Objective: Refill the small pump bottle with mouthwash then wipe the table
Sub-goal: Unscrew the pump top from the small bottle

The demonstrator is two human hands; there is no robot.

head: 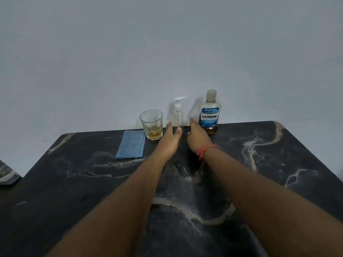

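On table (241,173), two bottles, one glass (151,125), one cloth (131,146)

One item bears legible print: the mouthwash bottle (209,113), standing upright at the far edge of the table (278,164) against the wall. Its front label, blue and white, carries the brand name "LISTERINE" in bold dark capitals across a white band. Directly beneath, in smaller blue capitals, the variant reads "COOL MINT". A blue panel above the brand name holds lines of fine white print, too small to read. At the lower left corner of the label is a small white marking, possibly a volume figure; it is not legible at this resolution. No other readable text, number or sign was found on anything else in view.
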